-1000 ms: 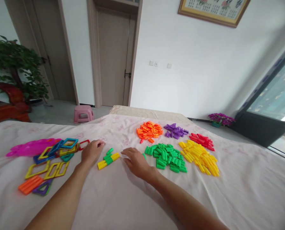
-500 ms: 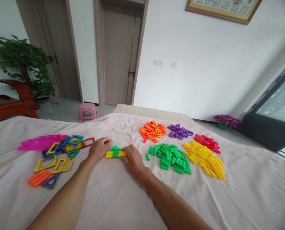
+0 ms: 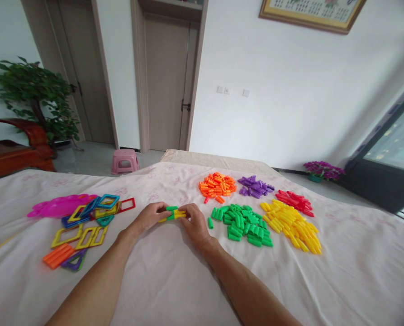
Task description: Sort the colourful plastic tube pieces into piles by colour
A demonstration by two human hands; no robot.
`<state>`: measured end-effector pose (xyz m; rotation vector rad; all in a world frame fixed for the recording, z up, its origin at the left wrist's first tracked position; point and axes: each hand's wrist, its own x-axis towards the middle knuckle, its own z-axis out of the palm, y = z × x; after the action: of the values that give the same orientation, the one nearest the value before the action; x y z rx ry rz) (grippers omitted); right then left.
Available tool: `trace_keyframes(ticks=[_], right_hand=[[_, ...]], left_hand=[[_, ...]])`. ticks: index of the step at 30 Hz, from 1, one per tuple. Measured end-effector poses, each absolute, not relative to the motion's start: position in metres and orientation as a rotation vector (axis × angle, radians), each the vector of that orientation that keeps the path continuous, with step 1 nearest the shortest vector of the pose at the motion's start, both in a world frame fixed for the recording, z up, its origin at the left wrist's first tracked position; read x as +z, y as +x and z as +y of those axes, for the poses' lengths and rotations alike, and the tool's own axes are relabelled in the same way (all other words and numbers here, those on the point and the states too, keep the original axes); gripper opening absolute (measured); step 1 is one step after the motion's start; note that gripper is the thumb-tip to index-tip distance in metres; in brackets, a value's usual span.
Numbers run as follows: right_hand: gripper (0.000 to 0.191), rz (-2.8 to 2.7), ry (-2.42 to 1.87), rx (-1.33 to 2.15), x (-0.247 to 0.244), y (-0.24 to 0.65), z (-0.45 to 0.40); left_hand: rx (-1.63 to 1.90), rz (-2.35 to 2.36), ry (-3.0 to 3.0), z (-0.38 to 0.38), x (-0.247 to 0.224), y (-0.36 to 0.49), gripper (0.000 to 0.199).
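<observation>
Between my hands is a small assembly of green and yellow plastic building sticks [image 3: 173,214], lying side by side just over the cloth. My left hand [image 3: 151,214] is closed on its left end, fingers curled at the edge. My right hand [image 3: 194,221] pinches the right end with thumb and fingers. Parts of the sticks are hidden behind my fingers. A single green stick [image 3: 210,222] lies just right of my right hand, beside a pile of green sticks [image 3: 244,224].
Piles of orange [image 3: 218,184], purple [image 3: 255,186], red [image 3: 294,201] and yellow sticks [image 3: 292,225] lie right. On the left are magnetic frame tiles [image 3: 92,236], a magenta tray [image 3: 57,206] and joined orange sticks [image 3: 57,256]. A floral cloth [image 3: 168,280] covers the table.
My left hand has moved right and down onto the green and yellow sticks, which it was apart from before. The assembly has shifted slightly right and is now held at both ends.
</observation>
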<state>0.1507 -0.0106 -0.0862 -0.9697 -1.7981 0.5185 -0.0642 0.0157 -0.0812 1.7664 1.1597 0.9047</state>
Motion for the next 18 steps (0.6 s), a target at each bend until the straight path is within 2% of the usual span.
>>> trace_keyframes(ticks=[7, 13, 18], right_hand=[[0.024, -1.76, -0.951, 0.531, -0.084, 0.163, -0.006], [0.03, -1.385, -1.205, 0.705, -0.076, 0.189, 0.009], [0.034, -1.381, -1.23, 0.58, -0.051, 0.222, 0.008]], left_hand=[[0.899, 1.148, 1.734, 0.016, -0.082, -0.064, 0.044], [0.939, 1.199, 1.706, 0.018, -0.086, -0.062, 0.044], [1.065, 1.21, 1.6, 0.018, -0.091, -0.062, 0.062]])
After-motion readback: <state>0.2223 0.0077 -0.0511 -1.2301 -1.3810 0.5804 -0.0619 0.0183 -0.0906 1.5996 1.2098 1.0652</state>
